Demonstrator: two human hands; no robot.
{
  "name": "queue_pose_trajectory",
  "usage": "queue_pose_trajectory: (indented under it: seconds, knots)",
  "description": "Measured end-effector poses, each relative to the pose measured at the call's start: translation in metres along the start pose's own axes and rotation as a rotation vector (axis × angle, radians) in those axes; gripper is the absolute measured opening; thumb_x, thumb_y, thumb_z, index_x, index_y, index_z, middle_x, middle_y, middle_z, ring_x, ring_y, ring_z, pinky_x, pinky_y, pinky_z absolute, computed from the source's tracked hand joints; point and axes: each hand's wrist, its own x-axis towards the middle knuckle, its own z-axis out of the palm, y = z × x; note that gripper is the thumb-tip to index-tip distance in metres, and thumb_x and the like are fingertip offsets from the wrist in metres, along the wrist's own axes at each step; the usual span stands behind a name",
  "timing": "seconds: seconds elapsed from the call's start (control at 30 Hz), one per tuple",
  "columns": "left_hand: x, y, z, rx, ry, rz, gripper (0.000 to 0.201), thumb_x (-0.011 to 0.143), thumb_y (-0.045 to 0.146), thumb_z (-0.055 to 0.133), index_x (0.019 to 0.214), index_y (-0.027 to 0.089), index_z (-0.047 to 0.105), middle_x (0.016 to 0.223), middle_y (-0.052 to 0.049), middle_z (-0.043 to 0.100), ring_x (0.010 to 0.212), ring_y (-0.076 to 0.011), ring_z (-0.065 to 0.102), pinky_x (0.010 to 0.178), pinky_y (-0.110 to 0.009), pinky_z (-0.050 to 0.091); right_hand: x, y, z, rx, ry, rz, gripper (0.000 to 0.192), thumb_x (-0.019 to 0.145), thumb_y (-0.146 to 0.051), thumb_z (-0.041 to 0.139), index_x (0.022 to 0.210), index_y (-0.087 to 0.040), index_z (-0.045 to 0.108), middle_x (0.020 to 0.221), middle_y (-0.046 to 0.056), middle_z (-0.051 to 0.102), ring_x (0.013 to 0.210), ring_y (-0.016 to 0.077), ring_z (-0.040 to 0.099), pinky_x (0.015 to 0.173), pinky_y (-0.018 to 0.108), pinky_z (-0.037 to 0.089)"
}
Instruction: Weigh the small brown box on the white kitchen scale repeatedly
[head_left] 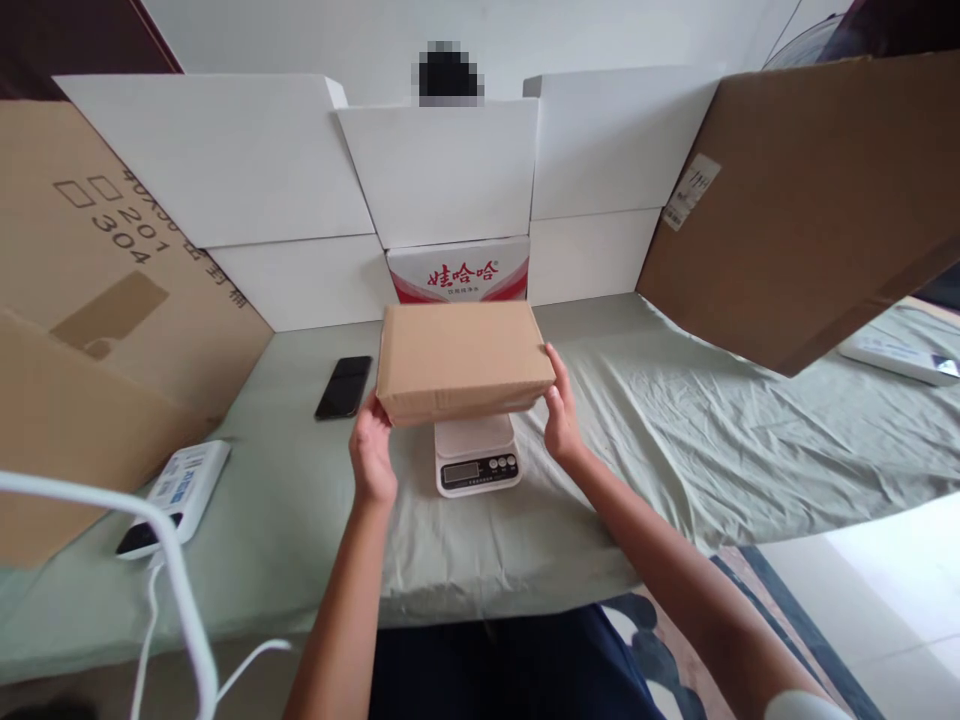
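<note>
We observe the left hand (373,450) and the right hand (561,408) grasping a brown box (463,350) by its opposite ends, over the scale (477,470); contact with the scale we cannot confirm. We note a phone (343,387) lying left of the scale

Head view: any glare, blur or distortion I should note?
Head view: bright light washes out part of the floor at lower right; head view: a pixelated patch sits above the white boxes; head view: the held box and scale look fairly sharp; head view: wide-angle stretch seems to skew the right carton.
</note>
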Motion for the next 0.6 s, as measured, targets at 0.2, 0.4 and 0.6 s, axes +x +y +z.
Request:
queue_pose_trajectory:
  seconds: [0.2,0.4,0.6]
  knots:
    - [0.069,-0.046,0.024,-0.054,0.020,-0.134,0.087,0.072,0.091,0.061,0.128,0.024,0.067,0.131,-0.016,0.073,0.131,-0.0315,0.066,0.108,-0.042,0.051,0.059,0.040,0.026,0.038,-0.040,-0.031,0.082,0.097,-0.078,0.036,0.163,-0.031,0.033,0.174,0.004,0.037,0.165,0.0314,0.028,0.137,0.054,0.022]
    - [0.074,-0.096,0.020,0.002,0.035,-0.277,0.093,0.074,0.093,0.056,0.133,0.022,0.064,0.146,-0.021,0.065,0.142,-0.0318,0.059,0.117,-0.046,0.045,0.062,0.087,0.041,0.037,-0.092,0.083,0.087,0.096,-0.080,0.037,0.166,-0.028,0.029,0.177,0.003,0.029,0.167,0.0286,0.023,0.138,0.053,0.017]
    - [0.082,-0.094,0.007,0.086,0.034,-0.290,0.088,0.083,0.090,0.046,0.136,0.023,0.067,0.152,-0.020,0.061,0.147,-0.0306,0.055,0.121,-0.047,0.040,0.057,0.095,0.034,-0.017,-0.036,0.094,0.081,0.100,-0.074,0.035,0.168,-0.032,0.025,0.179,0.000,0.024,0.167,0.0266,0.022,0.137,0.054,0.022]
